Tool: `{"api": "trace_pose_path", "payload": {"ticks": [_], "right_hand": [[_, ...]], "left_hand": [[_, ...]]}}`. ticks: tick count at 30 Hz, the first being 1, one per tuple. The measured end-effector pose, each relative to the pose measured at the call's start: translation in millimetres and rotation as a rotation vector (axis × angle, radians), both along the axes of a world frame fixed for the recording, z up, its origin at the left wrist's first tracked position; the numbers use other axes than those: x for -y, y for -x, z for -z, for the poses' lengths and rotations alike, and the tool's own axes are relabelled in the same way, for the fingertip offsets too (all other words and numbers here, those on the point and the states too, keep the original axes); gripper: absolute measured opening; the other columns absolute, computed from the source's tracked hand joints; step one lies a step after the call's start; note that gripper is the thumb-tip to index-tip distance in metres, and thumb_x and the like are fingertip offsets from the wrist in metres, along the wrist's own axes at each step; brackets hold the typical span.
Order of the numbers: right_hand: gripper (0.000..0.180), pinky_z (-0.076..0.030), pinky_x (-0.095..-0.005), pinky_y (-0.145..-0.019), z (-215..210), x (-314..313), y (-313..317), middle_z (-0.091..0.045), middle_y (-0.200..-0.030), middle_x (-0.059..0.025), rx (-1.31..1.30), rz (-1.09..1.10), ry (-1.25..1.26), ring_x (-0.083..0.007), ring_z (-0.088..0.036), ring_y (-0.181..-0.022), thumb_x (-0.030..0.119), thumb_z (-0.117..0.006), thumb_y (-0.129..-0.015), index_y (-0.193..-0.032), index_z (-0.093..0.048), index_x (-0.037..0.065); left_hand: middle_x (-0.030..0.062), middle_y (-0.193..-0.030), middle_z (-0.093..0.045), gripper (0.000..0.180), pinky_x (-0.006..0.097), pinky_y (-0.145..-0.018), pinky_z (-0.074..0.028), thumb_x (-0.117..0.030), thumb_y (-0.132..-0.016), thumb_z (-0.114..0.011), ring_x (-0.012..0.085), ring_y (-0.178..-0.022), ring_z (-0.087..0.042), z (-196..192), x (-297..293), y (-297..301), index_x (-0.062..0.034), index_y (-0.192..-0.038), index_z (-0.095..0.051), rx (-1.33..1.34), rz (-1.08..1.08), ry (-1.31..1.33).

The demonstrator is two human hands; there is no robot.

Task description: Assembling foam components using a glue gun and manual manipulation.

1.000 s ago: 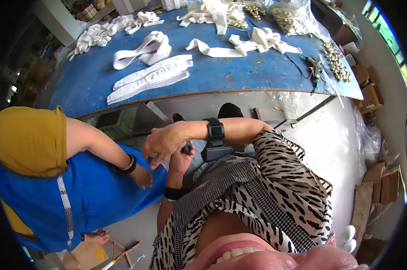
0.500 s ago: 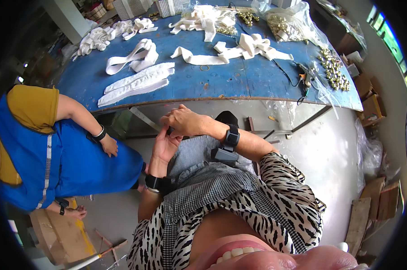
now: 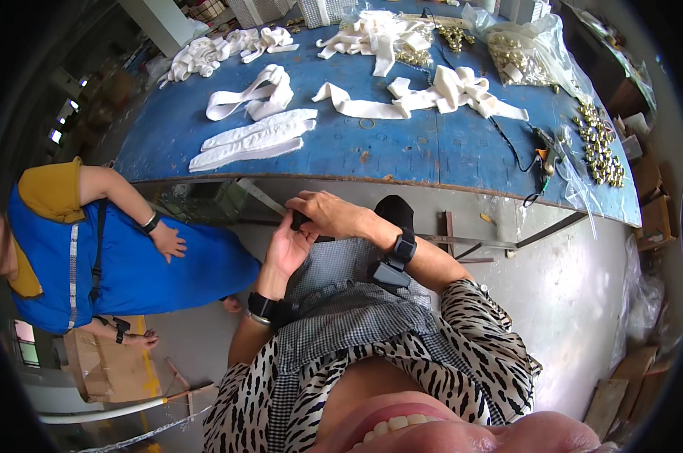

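My left hand (image 3: 285,251) and my right hand (image 3: 332,214) meet over my lap, just short of the blue table's near edge. Between their fingers shows a small dark thing (image 3: 300,221), too small to name. Both hands are closed, with the fingertips partly hidden. Folded white fabric strips (image 3: 254,139) lie on the table beyond them, the nearest things on it. Behind those sit a looped white strip (image 3: 269,92) and a long crumpled one (image 3: 454,89).
The blue table (image 3: 402,155) also bears gold-coloured metal pieces (image 3: 598,143), a clear plastic bag (image 3: 526,53) of them and a cabled hand tool (image 3: 545,155). A co-worker in a blue apron (image 3: 145,264) sits at my left. Cardboard (image 3: 111,362) lies on the floor.
The view has shifted, so the table and its things appear farther right. My hands stay together over my lap. The co-worker's near hand now lies with its fingers spread on the apron.
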State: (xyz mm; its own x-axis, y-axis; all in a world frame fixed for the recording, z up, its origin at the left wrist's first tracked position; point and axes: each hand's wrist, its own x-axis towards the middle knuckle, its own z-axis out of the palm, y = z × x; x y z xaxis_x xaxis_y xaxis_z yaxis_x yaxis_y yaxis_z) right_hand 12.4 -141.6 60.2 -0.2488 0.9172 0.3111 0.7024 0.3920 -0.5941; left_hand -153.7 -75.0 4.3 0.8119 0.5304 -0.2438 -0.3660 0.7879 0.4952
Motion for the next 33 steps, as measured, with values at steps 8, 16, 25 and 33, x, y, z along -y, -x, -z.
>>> {"api": "trace_pose_path", "payload": {"ticks": [8, 16, 25, 33], "right_hand": [[0.050, -0.046, -0.0426, -0.086, 22, 1, -7, -0.055, -0.109, -0.0200, -0.059, -0.013, 0.059, -0.0383, -0.057, -0.099, 0.012, -0.066, -0.078, -0.122, -0.048, -0.003], [0.053, -0.047, -0.0425, -0.083, 41, 2, -3, -0.054, -0.107, -0.0196, -0.229, 0.022, 0.078, -0.0390, -0.056, -0.096, 0.019, -0.065, -0.081, -0.125, -0.045, -0.003], [0.036, -0.049, -0.0315, -0.081, 21, 3, -10, -0.059, -0.110, -0.0136, -0.570, 0.053, -0.096, -0.0236, -0.061, -0.094, 0.013, -0.061, -0.089, -0.121, -0.050, 0.000], [0.041, -0.048, -0.0262, -0.073, 17, -2, -12, -0.060, -0.103, -0.0129, -1.515, -0.212, 0.341, -0.0131, -0.059, -0.074, 0.024, -0.052, -0.095, -0.128, -0.048, -0.001]], "left_hand": [[0.0078, -0.093, -0.062, 0.042, 0.029, -0.074, -0.050, -0.040, -0.097, -0.042, 0.0155, -0.083, -0.060, 5, -3, 3, -0.0025, -0.112, -0.051, -0.226, 0.115, -0.033], [0.0066, -0.084, -0.063, 0.042, 0.026, -0.069, -0.048, -0.043, -0.096, -0.045, 0.0147, -0.074, -0.060, 8, -3, 0, -0.0045, -0.108, -0.054, -0.296, 0.149, -0.097], [0.0089, -0.114, -0.059, 0.033, 0.028, -0.081, -0.052, -0.022, -0.095, -0.053, 0.0204, -0.104, -0.058, -14, -36, 17, -0.0038, -0.122, -0.052, -0.168, -0.224, -0.258], [0.0173, -0.115, -0.052, 0.037, 0.032, -0.086, -0.047, -0.026, -0.098, -0.046, 0.0242, -0.106, -0.050, -48, -52, 43, 0.0060, -0.116, -0.049, 0.308, -0.120, 0.011]]}}
